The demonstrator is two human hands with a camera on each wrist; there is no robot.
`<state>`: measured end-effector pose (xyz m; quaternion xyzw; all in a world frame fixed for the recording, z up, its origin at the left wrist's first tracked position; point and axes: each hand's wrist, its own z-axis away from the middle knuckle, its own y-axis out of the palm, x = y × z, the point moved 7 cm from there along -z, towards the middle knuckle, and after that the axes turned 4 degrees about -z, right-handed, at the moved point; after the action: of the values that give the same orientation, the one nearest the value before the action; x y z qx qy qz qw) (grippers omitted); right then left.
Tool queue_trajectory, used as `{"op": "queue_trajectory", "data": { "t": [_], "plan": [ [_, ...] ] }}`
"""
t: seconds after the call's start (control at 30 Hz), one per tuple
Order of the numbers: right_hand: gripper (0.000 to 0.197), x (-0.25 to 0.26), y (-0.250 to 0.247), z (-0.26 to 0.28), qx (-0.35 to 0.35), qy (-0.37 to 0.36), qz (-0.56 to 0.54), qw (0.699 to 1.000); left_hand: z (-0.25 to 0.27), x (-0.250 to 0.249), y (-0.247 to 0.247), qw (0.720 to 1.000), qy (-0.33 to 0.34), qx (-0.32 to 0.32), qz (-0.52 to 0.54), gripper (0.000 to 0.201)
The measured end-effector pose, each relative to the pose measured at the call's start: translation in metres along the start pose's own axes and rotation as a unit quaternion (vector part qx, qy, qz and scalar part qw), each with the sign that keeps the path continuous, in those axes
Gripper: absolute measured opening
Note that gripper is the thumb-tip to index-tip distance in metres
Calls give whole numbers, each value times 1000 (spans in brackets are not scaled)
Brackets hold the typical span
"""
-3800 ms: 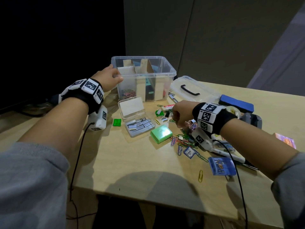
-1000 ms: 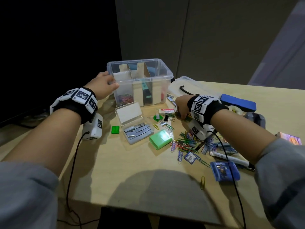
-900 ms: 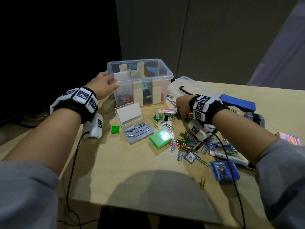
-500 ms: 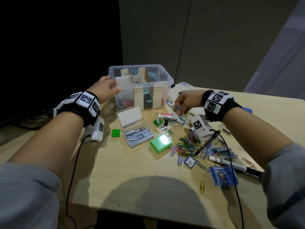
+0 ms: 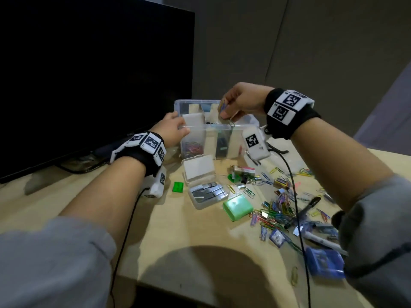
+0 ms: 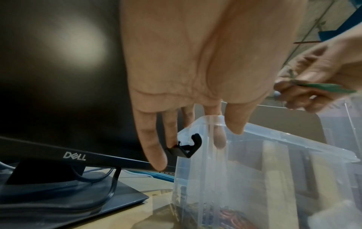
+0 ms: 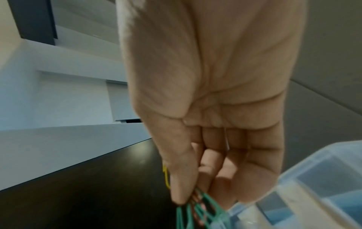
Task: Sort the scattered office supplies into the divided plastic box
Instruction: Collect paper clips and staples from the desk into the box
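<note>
Right hand [image 5: 241, 102] pinches a few coloured paper clips [image 7: 197, 207] above the clear divided box [image 5: 244, 127] at the table's back. Left hand [image 5: 172, 130] grips the box's left rim, thumb inside. More clips [image 5: 275, 210] lie scattered on the table [image 5: 189, 241]

Cardboard dividers [image 5: 209, 138] across box [image 5: 244, 126] opening

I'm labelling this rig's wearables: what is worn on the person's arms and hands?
Both hands are bare. Each wrist has a black band ringed with white square-code tiles, a white coded camera box beneath it, and a trailing black cable. Grey sleeves are pushed up.
</note>
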<state>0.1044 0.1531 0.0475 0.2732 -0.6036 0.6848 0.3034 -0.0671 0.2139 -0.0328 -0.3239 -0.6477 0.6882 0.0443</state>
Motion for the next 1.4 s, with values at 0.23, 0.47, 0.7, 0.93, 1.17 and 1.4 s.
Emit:
{"op": "queue_trajectory", "data": {
  "t": [0.23, 0.47, 0.7, 0.93, 1.17, 1.4],
  "plan": [
    [14, 41, 10, -46, -109, -27, 18, 994, 1, 1, -1, 1000, -4, 7, 10, 43],
    [31, 21, 59, -73, -117, 32, 238, 964, -1, 4, -2, 1000, -4, -4, 13, 42],
    [10, 21, 24, -47, -181, -50, 148, 971, -1, 5, 0, 1000, -9, -17, 9, 48],
    [7, -28, -32, 8, -254, -33, 190, 948, 2, 1, -3, 1000, -3, -11, -4, 46],
    [4, -105, 11, 38, -22, 79, 331, 940, 1, -1, -2, 1000, -4, -14, -20, 47],
    [51, -143, 51, 54, 52, 181, 392, 900, -2, -1, -2, 999, -1, -32, -29, 47]
  ]
}}
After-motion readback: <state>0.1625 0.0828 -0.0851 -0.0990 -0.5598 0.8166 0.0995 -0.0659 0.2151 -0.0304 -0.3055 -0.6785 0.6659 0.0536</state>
